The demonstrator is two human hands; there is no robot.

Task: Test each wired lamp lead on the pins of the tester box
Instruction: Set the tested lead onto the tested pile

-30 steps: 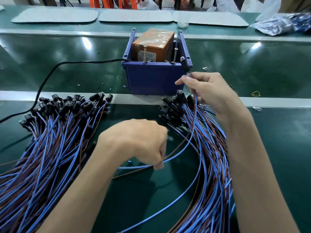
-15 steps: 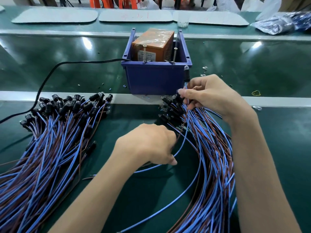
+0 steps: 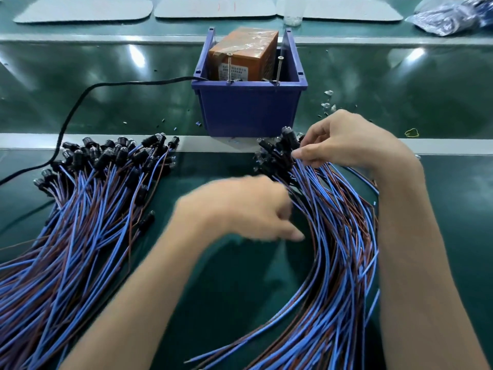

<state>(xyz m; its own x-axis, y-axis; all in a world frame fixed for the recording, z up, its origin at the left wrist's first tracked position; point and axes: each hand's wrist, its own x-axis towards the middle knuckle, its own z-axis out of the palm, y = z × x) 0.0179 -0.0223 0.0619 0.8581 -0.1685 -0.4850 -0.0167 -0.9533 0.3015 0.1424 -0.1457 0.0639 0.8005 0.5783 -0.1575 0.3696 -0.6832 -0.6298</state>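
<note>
The thin blue-and-brown wired lamp leads lie in a curved heap on the right of the dark green counter. Their black lamp holders are bunched at the far end, just in front of the blue plastic bin. The right hand is at that end, thumb and forefinger pinching into the wires just behind the holders. I cannot tell whether it has one lead or several. The left hand is over the inner edge of the heap with its fingers curled, but it is too blurred to tell whether it holds a wire.

These leads should be light and limp and quick to snag on their neighbours, and the small clear bulbs look fragile. The stiff black holder, or the wire right behind it, is probably the best place to take hold. A second grip further down the wire would help steer the free ends.

Inside the bin sits the tape-wrapped orange tester box, with two upright metal pins at the bin's front rim. No lead touches them. A black power cable runs off to the left. A second heap of like leads covers the counter's left side, well apart from the first. A yellow rubber band lies far right.
</note>
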